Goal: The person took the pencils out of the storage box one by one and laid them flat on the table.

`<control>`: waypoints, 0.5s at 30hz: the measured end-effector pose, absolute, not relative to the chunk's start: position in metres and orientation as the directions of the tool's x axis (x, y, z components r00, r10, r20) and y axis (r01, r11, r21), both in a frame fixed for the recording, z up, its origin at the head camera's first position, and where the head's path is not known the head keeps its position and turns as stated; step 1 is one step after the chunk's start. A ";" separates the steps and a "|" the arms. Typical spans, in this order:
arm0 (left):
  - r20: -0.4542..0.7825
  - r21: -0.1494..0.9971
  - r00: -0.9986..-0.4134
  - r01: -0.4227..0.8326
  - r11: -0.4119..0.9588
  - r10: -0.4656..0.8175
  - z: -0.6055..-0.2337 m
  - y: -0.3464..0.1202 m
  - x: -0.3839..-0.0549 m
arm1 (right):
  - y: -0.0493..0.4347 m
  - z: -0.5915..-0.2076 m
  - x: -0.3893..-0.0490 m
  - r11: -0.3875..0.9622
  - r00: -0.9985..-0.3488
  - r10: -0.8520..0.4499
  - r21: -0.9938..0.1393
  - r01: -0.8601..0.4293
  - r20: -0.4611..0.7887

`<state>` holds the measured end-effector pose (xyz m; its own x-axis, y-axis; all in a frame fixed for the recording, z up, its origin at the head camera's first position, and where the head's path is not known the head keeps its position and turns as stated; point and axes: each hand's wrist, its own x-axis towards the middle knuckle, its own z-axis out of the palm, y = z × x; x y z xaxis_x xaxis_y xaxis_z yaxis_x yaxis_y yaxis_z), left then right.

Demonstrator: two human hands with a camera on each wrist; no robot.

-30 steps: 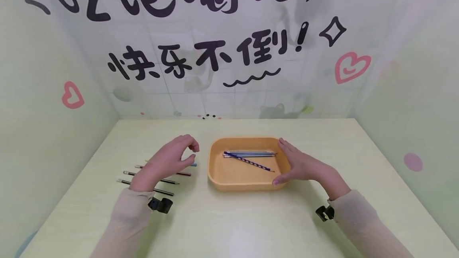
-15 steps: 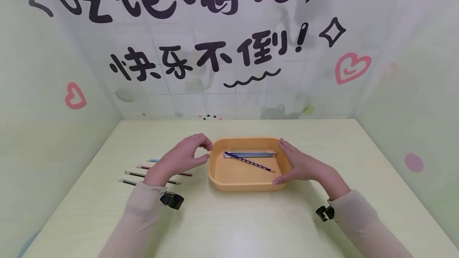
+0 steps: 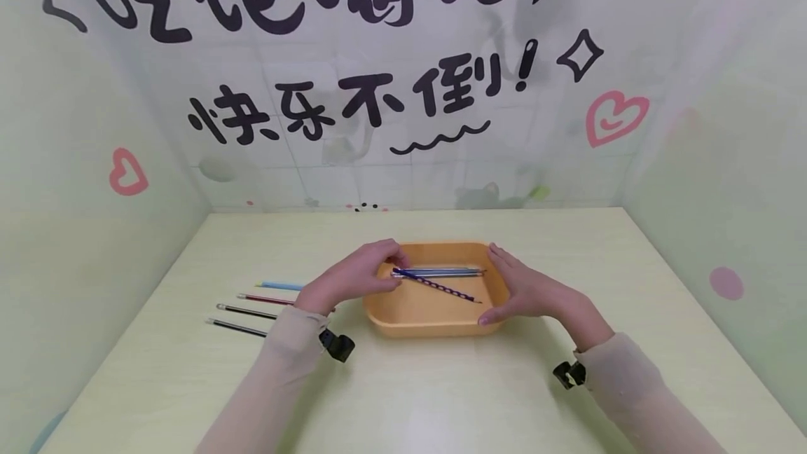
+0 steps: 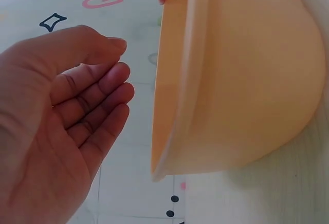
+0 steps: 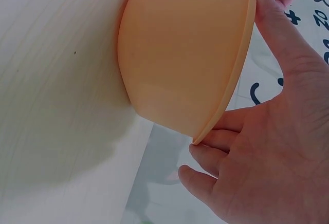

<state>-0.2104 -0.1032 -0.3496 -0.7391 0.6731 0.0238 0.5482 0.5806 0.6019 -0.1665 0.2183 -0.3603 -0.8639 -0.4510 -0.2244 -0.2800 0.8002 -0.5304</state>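
Note:
An orange plastic tray (image 3: 435, 330) stands in the middle of the table, with a few pencils lying in it. Across its pale blue pencils (image 3: 450, 273) lies a dark blue pencil with light spots (image 3: 441, 287). My left hand (image 3: 361, 273) hovers above the left end of the tray. Its fingers are loosely bent and hold nothing; the left wrist view shows a gap between the fingertips (image 4: 126, 85) and the rim. My right hand (image 3: 532, 291) spans the tray's right end, thumb on the near rim and fingers resting at the far corner.
Left of the tray, a light blue pencil (image 3: 279, 286), a red pencil (image 3: 267, 298) and two black pencils lie in a row, partly covered by the left arm. Walls with printed lettering (image 3: 372, 100) enclose the table's back and sides.
My left hand has moved right, from beside the pencil row to over the tray's left end. My right hand and the pencils in the tray stay in place.

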 end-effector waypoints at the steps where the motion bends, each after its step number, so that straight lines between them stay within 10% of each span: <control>1: 0.009 0.602 -0.737 0.544 0.585 0.676 -0.351 -0.101 -0.211 | 0.218 -0.361 -0.166 0.800 -0.863 -0.452 -0.531 -0.279 -0.228; 15: -0.113 0.527 -0.716 0.545 0.652 0.689 -0.363 -0.064 -0.231 | 0.217 -0.358 -0.169 0.811 -0.866 -0.451 -0.506 -0.295 -0.219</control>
